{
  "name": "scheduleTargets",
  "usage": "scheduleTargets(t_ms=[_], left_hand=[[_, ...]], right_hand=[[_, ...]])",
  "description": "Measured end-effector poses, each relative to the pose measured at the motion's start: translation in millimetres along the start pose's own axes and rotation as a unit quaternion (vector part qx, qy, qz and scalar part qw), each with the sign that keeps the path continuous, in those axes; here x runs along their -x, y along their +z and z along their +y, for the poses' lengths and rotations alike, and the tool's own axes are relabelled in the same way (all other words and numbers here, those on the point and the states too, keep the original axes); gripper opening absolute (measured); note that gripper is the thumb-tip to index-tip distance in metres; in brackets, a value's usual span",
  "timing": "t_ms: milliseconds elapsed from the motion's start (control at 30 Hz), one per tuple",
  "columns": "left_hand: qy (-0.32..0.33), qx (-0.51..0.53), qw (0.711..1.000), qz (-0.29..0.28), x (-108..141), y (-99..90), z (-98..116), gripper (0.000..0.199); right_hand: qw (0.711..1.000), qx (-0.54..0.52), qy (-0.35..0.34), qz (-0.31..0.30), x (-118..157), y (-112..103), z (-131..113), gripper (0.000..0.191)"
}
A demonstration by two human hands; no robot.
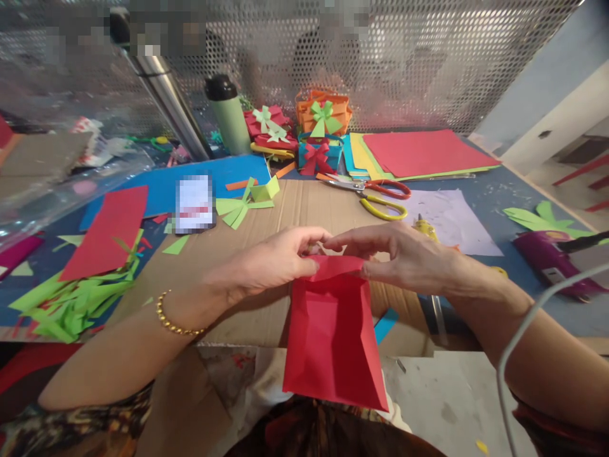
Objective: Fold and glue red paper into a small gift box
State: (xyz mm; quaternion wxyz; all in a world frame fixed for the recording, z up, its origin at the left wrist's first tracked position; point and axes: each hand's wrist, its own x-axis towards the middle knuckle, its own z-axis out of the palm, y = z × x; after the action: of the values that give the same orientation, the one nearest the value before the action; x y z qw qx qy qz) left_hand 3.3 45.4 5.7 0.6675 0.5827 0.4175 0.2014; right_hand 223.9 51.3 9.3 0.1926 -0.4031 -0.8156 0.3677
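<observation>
A red folded paper piece point(335, 343) with raised sides hangs over the near edge of the cardboard, its far end between my hands. My left hand point(290, 257) pinches the far left corner, thumb on the red paper. On the far right corner, my right hand point(392, 254) is closed in the same way, fingers curled behind the edge. The fingertips of both hands nearly meet above the fold. Just beyond lies brown cardboard point(285, 209), and scissors with red and yellow handles point(366, 190) rest at its far side.
Green paper scraps point(85, 298) and a red strip point(111, 228) lie left, near a phone point(194, 203). Bottles point(228, 117), small paper baskets point(323, 117) and coloured sheets point(428, 152) stand or lie at the back. At right are a yellow glue gun point(425, 226), a purple device point(552, 263) and a cable point(511, 349).
</observation>
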Motion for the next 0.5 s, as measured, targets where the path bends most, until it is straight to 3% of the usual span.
scheduleTargets(t_ms=[267, 500], left_hand=[[0.012, -0.094, 0.994, 0.058, 3, -2.2, -3, 0.047], [0.015, -0.079, 0.992, 0.096, 6, 2.8, 3, 0.04]], right_hand=[[0.994, -0.101, 0.014, -0.04, 2, -12, 0, 0.042], [0.993, -0.104, 0.002, -0.048, 7, -20, 4, 0.046]])
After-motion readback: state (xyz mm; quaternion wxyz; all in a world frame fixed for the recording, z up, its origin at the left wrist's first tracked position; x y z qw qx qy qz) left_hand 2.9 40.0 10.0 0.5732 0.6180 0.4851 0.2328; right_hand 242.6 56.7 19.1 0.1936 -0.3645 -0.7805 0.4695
